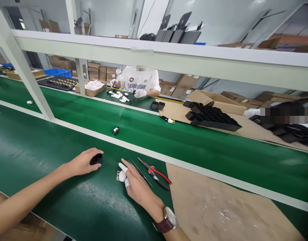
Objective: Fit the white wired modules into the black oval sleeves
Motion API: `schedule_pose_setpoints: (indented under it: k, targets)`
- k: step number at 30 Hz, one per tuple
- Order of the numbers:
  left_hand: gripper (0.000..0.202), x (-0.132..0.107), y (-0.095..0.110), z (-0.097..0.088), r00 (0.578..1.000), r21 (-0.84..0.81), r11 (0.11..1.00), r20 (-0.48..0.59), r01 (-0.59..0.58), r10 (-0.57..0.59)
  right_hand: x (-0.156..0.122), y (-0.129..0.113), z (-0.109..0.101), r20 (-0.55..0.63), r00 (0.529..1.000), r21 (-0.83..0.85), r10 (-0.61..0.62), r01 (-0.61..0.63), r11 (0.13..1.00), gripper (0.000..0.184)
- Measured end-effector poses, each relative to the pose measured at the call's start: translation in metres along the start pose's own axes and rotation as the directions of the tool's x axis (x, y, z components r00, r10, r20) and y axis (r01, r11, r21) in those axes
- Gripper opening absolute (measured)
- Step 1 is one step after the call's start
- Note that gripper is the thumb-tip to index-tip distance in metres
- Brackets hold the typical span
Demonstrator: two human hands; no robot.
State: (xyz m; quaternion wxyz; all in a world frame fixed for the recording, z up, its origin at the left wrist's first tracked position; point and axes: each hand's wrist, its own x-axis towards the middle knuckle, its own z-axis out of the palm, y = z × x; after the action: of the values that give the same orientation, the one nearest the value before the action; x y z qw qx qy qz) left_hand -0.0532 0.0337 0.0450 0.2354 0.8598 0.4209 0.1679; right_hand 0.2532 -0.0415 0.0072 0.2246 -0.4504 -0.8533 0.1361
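Observation:
My left hand (84, 163) rests on the green work surface (43, 147) with its fingers curled round a small black rounded part (96, 158). My right hand (136, 187), wearing white finger cots and a brown-strapped wristwatch (167, 221), pinches a small white round piece (122, 176) with a bit of metal on it against the surface. Red-handled pliers (156, 174) and thin black tweezers (140, 171) lie just right of that hand.
A sheet of brown cardboard (219, 207) covers the surface to the right. A small black part (116, 131) sits on the green conveyor belt (169, 140) beyond a white rail. Across it a person in a white shirt (138, 83) handles white parts; stacked black trays (211, 117) and boxes stand nearby.

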Motion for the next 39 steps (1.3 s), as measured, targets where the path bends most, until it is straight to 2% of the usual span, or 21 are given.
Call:
schedule_pose_setpoints:
  k: [2, 5, 8, 11, 15, 18, 23, 28, 32, 37, 39]
  targets:
    - [0.050, 0.010, 0.009, 0.014, 0.999, -0.048, 0.998, 0.023, -0.033, 0.034, -0.007, -0.006, -0.004, -0.055, 0.997, -0.065, 0.054, -0.058, 0.996, 0.052]
    - [0.052, 0.020, 0.021, 0.035, 0.997, -0.115, 0.990, 0.018, -0.079, 0.081, -0.011, -0.018, -0.004, -0.054, 0.997, -0.147, 0.053, -0.060, 0.987, 0.039]
    - [0.054, 0.021, 0.025, 0.052, 0.995, -0.166, 0.981, -0.006, -0.103, 0.103, -0.017, -0.020, -0.003, -0.023, 1.000, -0.174, 0.007, -0.011, 0.985, 0.047]
    - [0.069, 0.018, 0.020, 0.060, 0.996, -0.202, 0.975, -0.008, -0.091, 0.091, -0.025, -0.012, -0.003, -0.046, 0.999, -0.070, 0.007, -0.010, 0.997, 0.061]
    - [0.086, 0.012, 0.011, 0.059, 0.995, -0.269, 0.958, -0.024, -0.095, 0.092, -0.032, 0.000, 0.000, -0.104, 0.994, 0.033, -0.023, 0.026, 0.999, 0.058]
    - [0.087, 0.009, 0.010, 0.057, 0.994, -0.326, 0.939, -0.019, -0.104, 0.104, -0.027, 0.002, 0.001, -0.194, 0.980, 0.062, -0.039, 0.052, 0.997, 0.051]
    - [0.085, 0.003, 0.017, 0.058, 0.993, -0.345, 0.935, 0.056, -0.078, 0.104, -0.003, -0.008, -0.004, -0.331, 0.943, 0.069, -0.030, 0.056, 0.996, 0.046]
    - [0.073, 0.003, 0.014, 0.060, 0.999, -0.209, 0.977, 0.001, -0.049, 0.050, 0.005, -0.009, 0.006, -0.304, 0.952, -0.014, -0.035, 0.032, 0.999, 0.043]
    - [0.076, 0.003, 0.008, 0.054, 0.999, -0.113, 0.993, 0.006, -0.039, 0.040, -0.004, -0.002, 0.016, -0.234, 0.972, -0.012, 0.025, -0.029, 1.000, 0.041]
    - [0.101, 0.000, 0.007, 0.039, 0.991, -0.223, 0.974, 0.113, -0.046, 0.073, -0.011, 0.001, 0.012, -0.138, 0.988, 0.004, 0.071, -0.072, 0.997, 0.051]
    - [0.092, -0.001, 0.008, 0.036, 0.985, -0.279, 0.960, 0.160, -0.018, 0.064, -0.011, 0.001, 0.012, -0.147, 0.987, 0.009, 0.064, -0.063, 0.998, 0.047]
